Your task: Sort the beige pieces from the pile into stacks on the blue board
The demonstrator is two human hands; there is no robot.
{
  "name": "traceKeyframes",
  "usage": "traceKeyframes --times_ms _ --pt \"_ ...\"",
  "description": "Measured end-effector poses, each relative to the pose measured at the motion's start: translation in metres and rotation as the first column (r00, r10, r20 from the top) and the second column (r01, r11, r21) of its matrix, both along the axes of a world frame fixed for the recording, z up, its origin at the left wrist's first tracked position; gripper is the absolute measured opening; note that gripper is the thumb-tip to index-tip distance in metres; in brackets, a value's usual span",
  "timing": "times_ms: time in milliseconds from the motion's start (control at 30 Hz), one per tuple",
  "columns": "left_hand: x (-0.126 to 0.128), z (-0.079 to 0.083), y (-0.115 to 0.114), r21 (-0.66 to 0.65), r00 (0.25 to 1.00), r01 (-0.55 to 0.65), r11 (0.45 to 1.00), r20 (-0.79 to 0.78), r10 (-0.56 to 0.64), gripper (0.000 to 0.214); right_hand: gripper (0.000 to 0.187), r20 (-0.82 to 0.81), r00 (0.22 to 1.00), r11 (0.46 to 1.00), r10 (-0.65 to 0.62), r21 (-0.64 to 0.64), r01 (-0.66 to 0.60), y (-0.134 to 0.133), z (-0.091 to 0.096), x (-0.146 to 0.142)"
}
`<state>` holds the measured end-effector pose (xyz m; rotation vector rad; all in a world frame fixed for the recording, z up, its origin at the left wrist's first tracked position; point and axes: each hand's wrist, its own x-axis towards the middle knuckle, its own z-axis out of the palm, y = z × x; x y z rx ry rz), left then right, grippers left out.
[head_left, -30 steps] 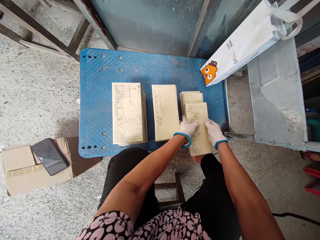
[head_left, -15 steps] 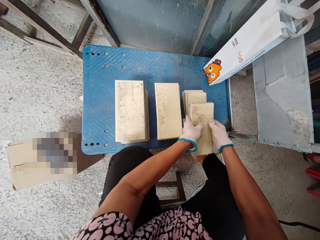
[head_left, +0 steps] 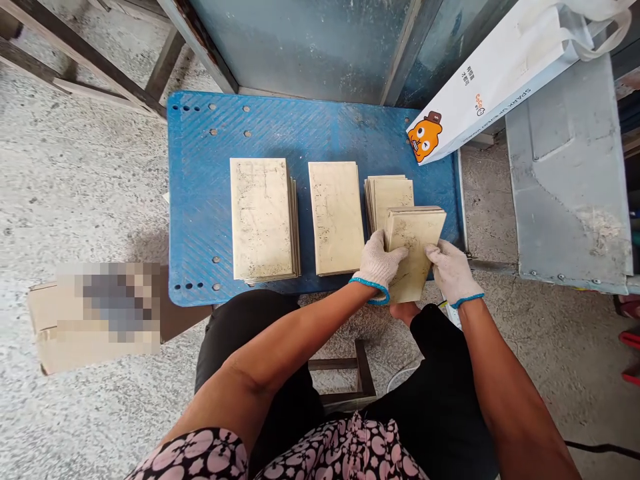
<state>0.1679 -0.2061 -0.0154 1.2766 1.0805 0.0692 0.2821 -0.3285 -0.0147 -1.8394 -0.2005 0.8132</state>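
Left hand (head_left: 381, 265): gloved, fingers clamped on the near left edge of the tile bundle (head_left: 414, 248).
Right hand (head_left: 451, 272): gloved, fingers closed on the bundle's right edge.
Tile bundle: tilted toward 1 o'clock, over the blue platform's (head_left: 200, 200) near right corner.
Right stack (head_left: 390, 193): at 11 o'clock, just behind the bundle.
Middle stack (head_left: 336, 217): at 9 o'clock.
Left stack (head_left: 263, 219): further at 9 o'clock.
Paper bag (head_left: 500, 73): at 1 o'clock.

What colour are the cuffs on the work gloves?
Blue cuffs edge both white knit gloves, clearest in the head view.

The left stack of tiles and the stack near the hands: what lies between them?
One flat tile pile on the blue platform, seen in the head view.
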Motion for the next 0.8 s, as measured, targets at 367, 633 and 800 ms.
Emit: traceKeyframes --times_ms 367,633,800 --pt "-0.065 0.034 -0.001 0.124 0.831 0.526 0.841 0.133 -0.54 0.048 0.062 -0.251 0.865 0.898 0.434 0.04 -0.439 -0.057 0.049 -0.014" --pt "-0.108 0.047 -0.015 0.133 0.682 0.728 0.672 -0.242 -0.69 0.044 0.07 -0.217 0.715 0.669 0.665 -0.252 -0.699 -0.058 0.066 -0.031" --pt "-0.124 0.043 -0.017 0.18 0.57 0.821 0.542 -0.301 -0.765 0.037 0.078 0.075 0.449 0.415 0.891 -0.539 -0.733 -0.027 0.088 -0.061"
